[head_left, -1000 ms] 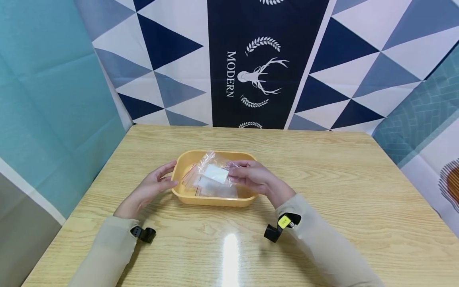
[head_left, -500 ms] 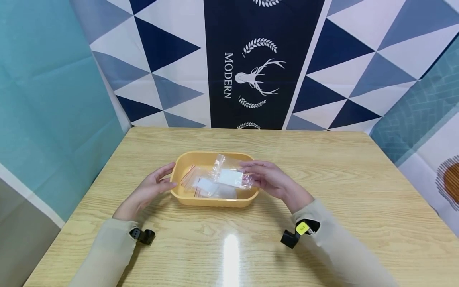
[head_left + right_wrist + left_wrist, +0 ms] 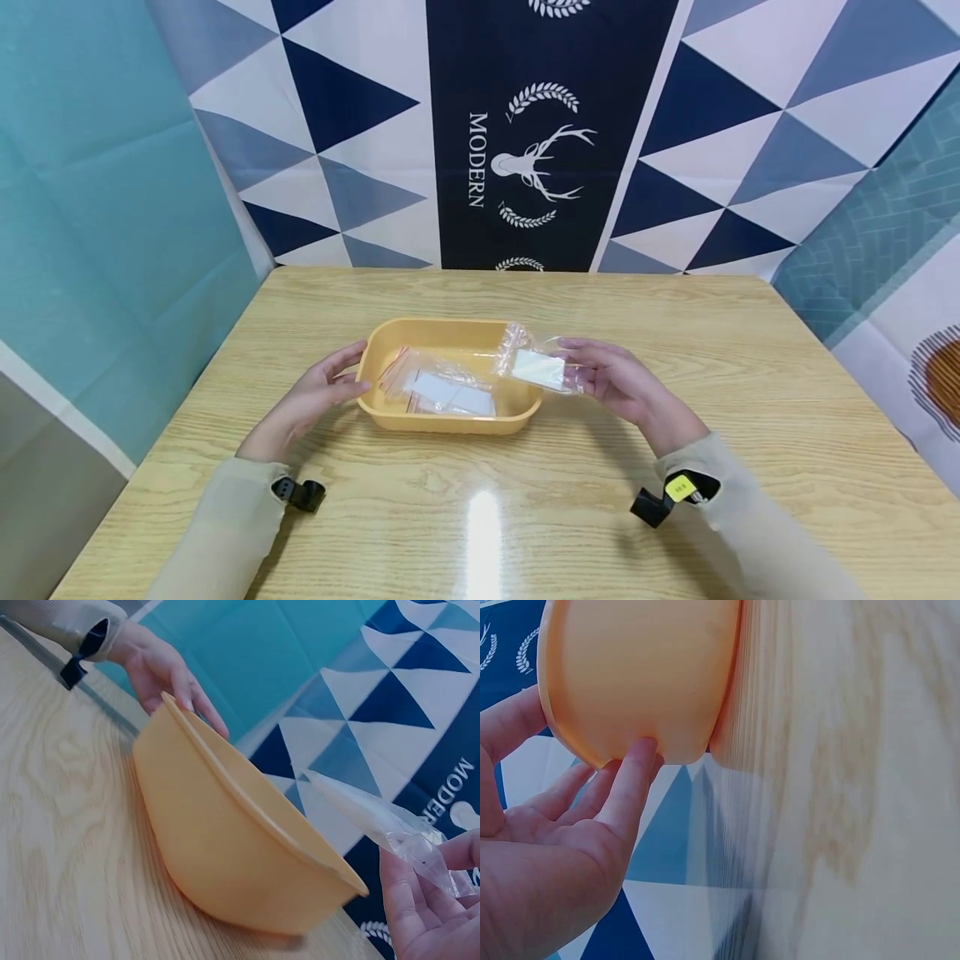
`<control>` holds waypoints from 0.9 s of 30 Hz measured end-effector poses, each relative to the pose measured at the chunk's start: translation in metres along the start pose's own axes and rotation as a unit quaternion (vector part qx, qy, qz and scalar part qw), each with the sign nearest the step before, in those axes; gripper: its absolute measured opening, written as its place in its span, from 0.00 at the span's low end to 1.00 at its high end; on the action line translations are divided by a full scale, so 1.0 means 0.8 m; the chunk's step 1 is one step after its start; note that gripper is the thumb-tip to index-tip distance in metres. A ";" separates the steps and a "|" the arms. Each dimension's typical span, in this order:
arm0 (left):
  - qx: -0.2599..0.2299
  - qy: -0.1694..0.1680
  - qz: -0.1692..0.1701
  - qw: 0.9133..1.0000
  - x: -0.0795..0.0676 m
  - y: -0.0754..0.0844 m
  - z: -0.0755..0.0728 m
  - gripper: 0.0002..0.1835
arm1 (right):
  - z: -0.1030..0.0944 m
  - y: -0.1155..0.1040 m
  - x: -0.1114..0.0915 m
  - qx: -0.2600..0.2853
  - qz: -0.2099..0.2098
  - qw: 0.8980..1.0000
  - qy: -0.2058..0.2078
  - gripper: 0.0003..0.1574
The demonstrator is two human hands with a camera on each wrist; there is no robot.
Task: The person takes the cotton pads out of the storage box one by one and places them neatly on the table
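Note:
A yellow plastic basin (image 3: 450, 423) stands on the wooden table. My left hand (image 3: 306, 402) touches its left end; in the left wrist view that hand's fingers (image 3: 634, 776) lie fairly straight against the outer wall, one digit at the rim. My right hand (image 3: 621, 385) pinches the right end of a clear zip-lock bag (image 3: 538, 368) with a flat white piece inside, above the basin's right rim. In the right wrist view this bag (image 3: 371, 814) is seen nearly edge-on, clear of the rim. Several similar zip-lock bags (image 3: 450, 395) with red seal lines lie overlapping in the basin.
The wooden table (image 3: 720, 350) extends on both sides of the basin. Behind it hangs a patterned cloth (image 3: 375, 100) with triangles and a deer print. A teal cloth (image 3: 97, 192) borders the left side. A light reflection crosses the table's front.
My right hand has moved right, carrying the zip-lock bag from over the middle of the basin to its right rim. The other bags stay inside. My left hand keeps its place.

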State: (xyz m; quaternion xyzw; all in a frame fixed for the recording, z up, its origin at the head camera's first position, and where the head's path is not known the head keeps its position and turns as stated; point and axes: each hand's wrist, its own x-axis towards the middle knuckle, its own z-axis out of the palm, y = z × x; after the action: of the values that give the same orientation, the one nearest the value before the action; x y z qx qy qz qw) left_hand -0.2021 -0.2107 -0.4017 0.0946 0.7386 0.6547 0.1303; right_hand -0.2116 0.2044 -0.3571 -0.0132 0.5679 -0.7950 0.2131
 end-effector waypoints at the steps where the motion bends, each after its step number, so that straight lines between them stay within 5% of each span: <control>1: -0.001 0.000 0.001 1.000 0.000 0.000 0.000 0.40 | -0.004 -0.001 -0.002 0.006 -0.001 1.000 0.000 0.15; 13: -0.008 0.002 -0.003 1.000 -0.002 0.003 0.002 0.39 | -0.053 -0.017 -0.008 0.038 -0.001 0.999 0.018 0.17; 27: 0.001 0.007 -0.010 1.000 0.000 0.002 0.001 0.39 | -0.099 -0.008 0.010 0.023 0.055 0.995 0.077 0.17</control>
State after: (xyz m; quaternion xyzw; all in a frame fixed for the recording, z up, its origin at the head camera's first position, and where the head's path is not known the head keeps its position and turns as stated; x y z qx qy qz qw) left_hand -0.2022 -0.2097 -0.4003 0.0831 0.7412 0.6530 0.1318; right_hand -0.2417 0.2741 -0.3808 0.0846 0.5642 -0.7934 0.2122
